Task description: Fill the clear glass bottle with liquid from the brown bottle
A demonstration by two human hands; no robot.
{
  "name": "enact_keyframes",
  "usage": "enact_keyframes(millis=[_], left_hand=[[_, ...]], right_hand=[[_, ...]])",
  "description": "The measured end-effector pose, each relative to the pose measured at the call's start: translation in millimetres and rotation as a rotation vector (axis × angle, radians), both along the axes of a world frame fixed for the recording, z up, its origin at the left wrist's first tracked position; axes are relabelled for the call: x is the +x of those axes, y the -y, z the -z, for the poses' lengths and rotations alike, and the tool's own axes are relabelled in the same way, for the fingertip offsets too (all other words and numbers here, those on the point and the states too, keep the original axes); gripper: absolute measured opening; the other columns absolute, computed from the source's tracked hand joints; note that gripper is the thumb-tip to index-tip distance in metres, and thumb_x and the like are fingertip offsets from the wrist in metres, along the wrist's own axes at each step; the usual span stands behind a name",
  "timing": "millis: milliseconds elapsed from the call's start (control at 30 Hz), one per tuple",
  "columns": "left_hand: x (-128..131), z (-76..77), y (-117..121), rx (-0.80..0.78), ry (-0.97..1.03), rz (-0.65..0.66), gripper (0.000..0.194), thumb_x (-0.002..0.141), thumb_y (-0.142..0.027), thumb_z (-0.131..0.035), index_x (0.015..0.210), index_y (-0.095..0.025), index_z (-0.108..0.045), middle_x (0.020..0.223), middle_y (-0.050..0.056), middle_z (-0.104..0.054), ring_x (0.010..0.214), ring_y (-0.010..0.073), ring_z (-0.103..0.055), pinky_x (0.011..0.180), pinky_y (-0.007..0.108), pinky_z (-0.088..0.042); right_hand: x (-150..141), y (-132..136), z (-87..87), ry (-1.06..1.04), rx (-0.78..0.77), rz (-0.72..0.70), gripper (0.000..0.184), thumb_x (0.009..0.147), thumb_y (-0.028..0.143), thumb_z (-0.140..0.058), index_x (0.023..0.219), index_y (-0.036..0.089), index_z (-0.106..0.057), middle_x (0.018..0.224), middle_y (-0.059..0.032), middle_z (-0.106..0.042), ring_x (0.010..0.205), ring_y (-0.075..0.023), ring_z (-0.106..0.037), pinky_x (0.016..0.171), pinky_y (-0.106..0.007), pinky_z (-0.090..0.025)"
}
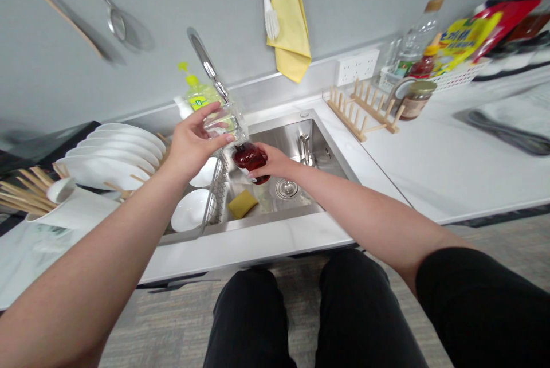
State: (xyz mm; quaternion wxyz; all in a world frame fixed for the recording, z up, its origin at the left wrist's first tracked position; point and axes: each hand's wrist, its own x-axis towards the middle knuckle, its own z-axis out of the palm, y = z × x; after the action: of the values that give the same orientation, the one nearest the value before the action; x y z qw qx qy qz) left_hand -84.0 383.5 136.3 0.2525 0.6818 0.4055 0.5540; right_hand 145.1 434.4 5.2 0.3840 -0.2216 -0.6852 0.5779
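Observation:
My left hand [193, 144] is closed round a clear glass container [223, 118], tipped on its side just under the tap spout [206, 61]. Its mouth points down at a small dark red jar [249, 157], which my right hand [272, 164] grips from the right. Both hands are over the left part of the steel sink [313, 127]. The red jar sits directly below the clear container, and the two look to be touching.
A yellow sponge [242, 203] lies in the basin. White bowls [191, 210] sit in a wire rack, white plates [116, 150] and chopsticks [26, 184] to the left. A wooden rack [361, 109], jars and bottles stand at right. A yellow cloth [290, 12] hangs above.

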Motion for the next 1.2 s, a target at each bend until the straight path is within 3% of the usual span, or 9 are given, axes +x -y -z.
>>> enact_keyframes(millis=[333,667,1200], left_hand=[[-6,27.7,0,0.043,0.201,-0.045,0.084,0.064,-0.042,-0.115,0.139,-0.029,-0.078,0.141,0.010,-0.077,0.120,0.0323,-0.083,0.110,0.050,-0.069],[4,34.0,10,-0.033,0.388,-0.019,0.064,0.066,-0.047,-0.114,0.112,-0.024,-0.076,0.114,0.004,-0.081,0.100,0.0213,-0.080,0.096,0.035,-0.067],[1,36.5,14,-0.044,0.374,0.009,0.057,0.069,-0.044,-0.113,0.107,-0.025,-0.075,0.104,0.002,-0.080,0.100,0.0231,-0.083,0.099,0.038,-0.067]], right_hand=[[0,0,-1.2,-0.047,-0.039,-0.011,0.081,0.063,0.028,-0.109,0.136,0.027,-0.072,0.131,-0.0051,-0.085,0.132,-0.0388,-0.078,0.130,-0.067,-0.056],[-1,-2,-0.2,-0.065,-0.042,-0.023,0.081,0.065,0.028,-0.108,0.137,0.028,-0.071,0.131,-0.0050,-0.084,0.133,-0.0394,-0.077,0.131,-0.068,-0.055],[0,-3,-0.2,-0.045,-0.026,-0.022,0.084,0.065,0.032,-0.108,0.140,0.029,-0.071,0.134,-0.0055,-0.084,0.133,-0.0387,-0.077,0.127,-0.067,-0.058]])
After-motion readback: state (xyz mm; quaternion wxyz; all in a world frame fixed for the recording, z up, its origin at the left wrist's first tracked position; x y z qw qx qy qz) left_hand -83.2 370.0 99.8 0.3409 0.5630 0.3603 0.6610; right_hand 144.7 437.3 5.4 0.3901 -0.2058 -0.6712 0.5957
